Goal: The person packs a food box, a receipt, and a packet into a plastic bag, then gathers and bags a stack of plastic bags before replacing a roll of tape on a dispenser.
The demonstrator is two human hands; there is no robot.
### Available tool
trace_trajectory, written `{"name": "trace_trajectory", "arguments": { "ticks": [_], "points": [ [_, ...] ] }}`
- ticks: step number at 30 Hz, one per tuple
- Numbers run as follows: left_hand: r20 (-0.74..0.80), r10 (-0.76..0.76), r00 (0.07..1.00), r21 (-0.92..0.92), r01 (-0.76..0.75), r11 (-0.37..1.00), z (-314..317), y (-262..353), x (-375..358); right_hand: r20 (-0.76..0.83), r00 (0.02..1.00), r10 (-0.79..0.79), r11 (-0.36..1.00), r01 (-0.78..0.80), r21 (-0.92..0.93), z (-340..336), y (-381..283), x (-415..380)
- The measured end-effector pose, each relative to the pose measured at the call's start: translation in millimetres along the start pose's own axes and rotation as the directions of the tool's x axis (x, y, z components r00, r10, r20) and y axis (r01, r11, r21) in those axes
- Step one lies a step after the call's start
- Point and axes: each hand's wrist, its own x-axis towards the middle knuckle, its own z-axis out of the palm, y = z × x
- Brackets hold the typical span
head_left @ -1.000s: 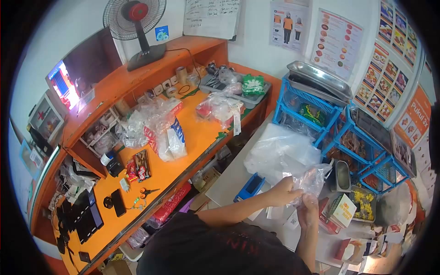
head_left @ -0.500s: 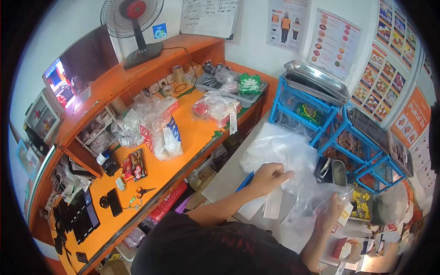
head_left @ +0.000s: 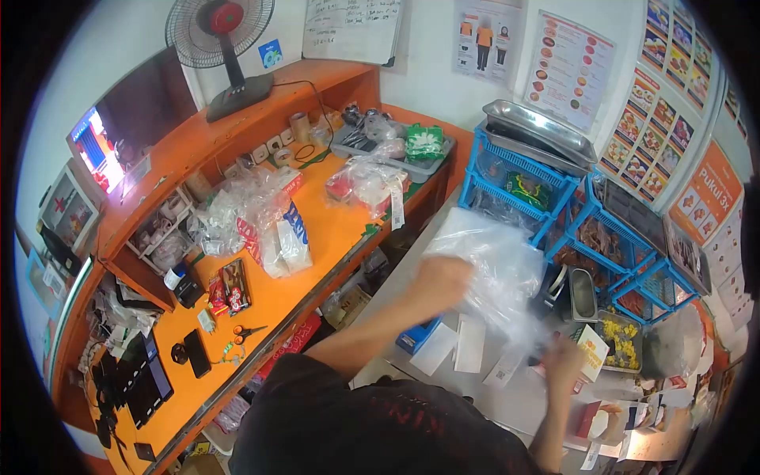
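Clear plastic bags (head_left: pixel 495 273) lie in a loose pile on the grey table, with one end drawn out toward the lower right. My left hand (head_left: pixel 443 283) is blurred over the left edge of the pile, its fingers smeared by motion. At the drawn-out end of the plastic is my right hand (head_left: pixel 562 362), also blurred, beside a white and yellow box (head_left: pixel 592 353); its grip cannot be made out. Below the pile lie white paper slips (head_left: pixel 470 344) and a blue box (head_left: pixel 418 336).
Blue baskets (head_left: pixel 518 186) with metal trays (head_left: pixel 538 134) stand behind the bags. A metal container (head_left: pixel 583 294) and a tray of yellow packets (head_left: pixel 620 340) are to the right. The orange counter (head_left: pixel 293 297) at left holds bags, scissors (head_left: pixel 250 333) and a phone (head_left: pixel 197 352).
My left hand has moved left and up. My right hand has moved slightly down and left, and the plastic near it has dropped and narrowed. More of the slips and blue box shows.
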Motion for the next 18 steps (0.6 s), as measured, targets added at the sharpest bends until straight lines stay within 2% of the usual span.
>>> {"name": "trace_trajectory", "arguments": {
  "ticks": [1,2,3,5,6,7,8,9,10,11,12,13,14,15,16,17,18],
  "points": [
    [-0.208,0.078,0.975,0.159,-0.045,0.986,-24.2,-5.2,5.6,-0.073,0.974,0.214,0.972,-0.220,-0.082,-7.4,33.4,-1.4],
    [-0.208,0.181,0.961,0.279,-0.119,0.953,-41.8,-1.1,7.5,-0.039,0.895,0.445,0.876,-0.444,-0.186,-40.1,23.3,10.1],
    [-0.202,0.280,0.938,0.392,-0.184,0.901,-51.8,3.0,9.2,-0.225,0.959,0.171,0.941,-0.227,-0.252,-44.8,26.3,5.1],
    [-0.227,0.305,0.925,0.439,-0.183,0.880,-57.2,0.4,5.6,-0.321,0.916,0.240,0.954,-0.283,-0.095,-54.7,24.8,-1.4],
    [-0.257,0.322,0.911,0.485,-0.166,0.859,-56.5,-0.5,2.7,-0.325,0.912,0.252,0.951,-0.296,-0.093,-52.8,19.4,-3.7],
    [-0.253,0.325,0.911,0.479,-0.173,0.860,-51.0,-4.5,1.3,-0.337,0.870,0.361,0.917,-0.267,0.295,-51.9,14.2,-3.5],
    [-0.328,0.214,0.920,0.417,-0.062,0.907,-42.9,-12.0,-1.4,-0.303,0.833,0.464,0.748,-0.184,0.637,-50.9,6.7,-2.5],
    [-0.395,0.095,0.914,0.347,0.053,0.936,-35.4,-19.2,-5.2,-0.303,0.832,0.465,0.749,-0.187,0.635,-52.8,-14.2,0.2],
    [-0.396,0.092,0.914,0.346,0.056,0.936,-29.1,-25.2,-10.5,-0.270,0.739,0.616,0.517,-0.121,0.847,-58.8,-44.9,4.4],
    [-0.317,0.019,0.948,0.356,0.100,0.929,-24.6,-31.6,-15.9,-0.179,0.644,0.743,0.239,-0.006,0.971,-64.4,-65.1,6.2],
    [-0.231,-0.059,0.971,0.371,0.143,0.917,-21.7,-38.3,-20.2,-0.095,0.685,0.722,0.273,-0.157,0.949,-68.4,-70.6,2.1],
    [-0.225,-0.063,0.972,0.375,0.146,0.916,-16.3,-45.3,-22.6,-0.088,0.682,0.726,0.269,-0.163,0.949,-68.2,-60.7,-5.2],
    [-0.213,-0.294,0.932,-0.069,0.286,0.956,-8.9,-51.4,-24.4,0.289,0.818,0.497,-0.143,-0.252,0.957,-68.4,-41.8,-14.4],
    [-0.105,-0.488,0.866,-0.493,0.381,0.782,-7.7,-48.8,-21.0,0.518,0.849,0.100,-0.479,-0.416,0.773,-70.2,-41.2,-15.3],
    [0.077,-0.665,0.743,-0.690,0.521,0.502,-10.6,-46.2,-17.6,0.642,0.733,0.224,-0.386,-0.539,0.749,-65.9,-47.1,-19.9],
    [0.078,-0.665,0.743,-0.692,0.521,0.500,-14.8,-42.3,-14.2,0.664,0.748,0.019,0.096,-0.662,0.743,-69.3,-53.2,-23.5],
    [0.246,-0.698,0.672,-0.856,0.489,0.169,-18.0,-39.0,-13.7,0.724,0.684,0.086,0.275,-0.715,0.643,-70.0,-35.5,-28.9]
  ]
}}
